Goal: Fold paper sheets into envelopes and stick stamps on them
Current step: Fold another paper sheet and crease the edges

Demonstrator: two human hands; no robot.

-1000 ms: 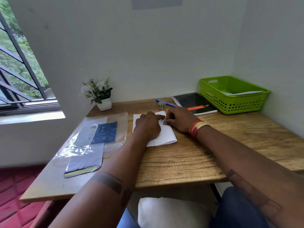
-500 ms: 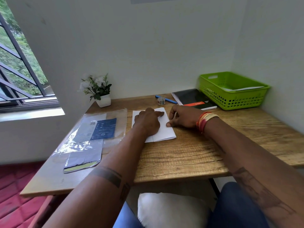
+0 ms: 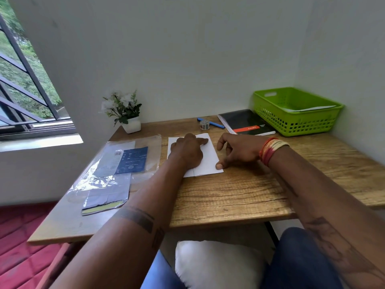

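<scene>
A white paper sheet [image 3: 210, 161], folded lengthwise, lies flat on the wooden table [image 3: 239, 195] in front of me. My left hand [image 3: 188, 152] rests on top of it, knuckles up, with the index finger stretched out to the right and pressing the paper down. My right hand [image 3: 239, 151] sits at the sheet's right edge. Its thumb tip presses the near right corner and the other fingers arch loosely above the table. A small roll of stamps [image 3: 204, 124] stands behind the paper.
A blue pen [image 3: 217, 124] and a black notebook [image 3: 245, 122] lie behind the sheet. A green basket [image 3: 295, 122] holding paper fills the back right corner. A plastic packet of paper [image 3: 116, 170] lies at the left, with a small potted plant [image 3: 127, 115] behind it.
My right hand slid from the sheet's top edge down its right side to the near corner. My left hand stayed pressed on the paper. The head camera tilted slightly.
</scene>
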